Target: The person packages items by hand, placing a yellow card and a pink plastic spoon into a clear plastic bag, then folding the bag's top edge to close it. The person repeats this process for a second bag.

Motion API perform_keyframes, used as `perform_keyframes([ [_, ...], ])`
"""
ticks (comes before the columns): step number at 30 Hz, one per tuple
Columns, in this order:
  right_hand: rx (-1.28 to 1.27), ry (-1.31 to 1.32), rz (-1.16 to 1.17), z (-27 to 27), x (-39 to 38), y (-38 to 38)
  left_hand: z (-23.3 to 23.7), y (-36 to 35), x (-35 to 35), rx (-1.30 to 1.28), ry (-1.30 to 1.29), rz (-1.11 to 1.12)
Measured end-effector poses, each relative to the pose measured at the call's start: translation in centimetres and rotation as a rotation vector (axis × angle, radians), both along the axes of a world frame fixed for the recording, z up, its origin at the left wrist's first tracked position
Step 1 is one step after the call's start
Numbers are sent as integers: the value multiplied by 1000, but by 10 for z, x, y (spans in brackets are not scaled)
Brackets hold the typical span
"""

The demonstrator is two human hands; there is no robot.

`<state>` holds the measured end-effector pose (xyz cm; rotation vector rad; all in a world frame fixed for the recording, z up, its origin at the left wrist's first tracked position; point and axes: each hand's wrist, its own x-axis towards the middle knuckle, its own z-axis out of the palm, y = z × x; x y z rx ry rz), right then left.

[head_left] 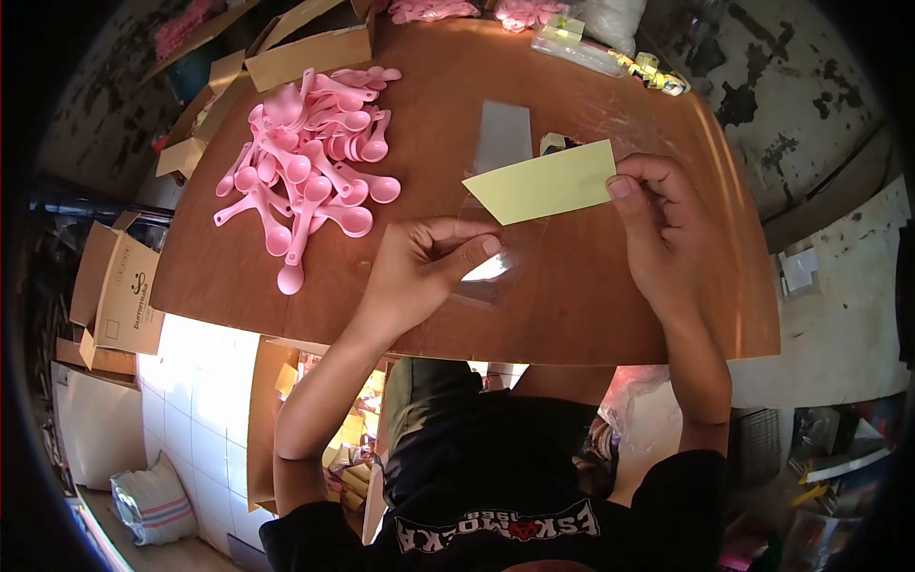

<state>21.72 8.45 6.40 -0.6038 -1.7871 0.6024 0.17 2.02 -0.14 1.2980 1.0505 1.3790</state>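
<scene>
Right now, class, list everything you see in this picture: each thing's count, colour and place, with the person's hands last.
table: one, brown wood, under everything
scoops: a heap too many to count, pink, left part of the table
card: one, pale yellow, centre, above the table
clear sleeve: one, transparent, below the card
grey strip: one, grey, flat behind the card
cardboard boxes: several, brown, table's far left edge and floor at left
packets: a few, clear with yellow, far right edge
left hand: pinches the clear sleeve
right hand: pinches the card's right edge
</scene>
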Motion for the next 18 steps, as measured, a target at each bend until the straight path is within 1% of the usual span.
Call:
perform_keyframes([
  [2, -30, 19, 30, 5, -2, 2, 6, -4, -2, -23, -16, -23],
  [4, -94, -251, 54, 9, 2, 5, 10, -8, -6, -48, -33, -42],
  [6, -71, -275, 83, 8, 0, 7, 11, -10, -9, -51, 130, -77],
  [8, -50, -299, 104, 9, -1, 4, 12, -12, -6, -16, 151, -71],
  [9, -78, -334, 132, 12, -3, 0, 12, -12, -4, 20, 170, -68],
  [11, -105, -369, 157, 12, -7, -3, 16, -13, 0, 8, 128, -80],
  [13, 64, -437, 309, 5, -10, -2, 21, -15, 2, -7, 85, -89],
  [16, 47, -461, 349, 4, -13, -3, 25, -13, 4, -11, 129, -86],
  [18, 43, -454, 373, 3, -14, -2, 21, -11, 8, 89, 75, -26],
])
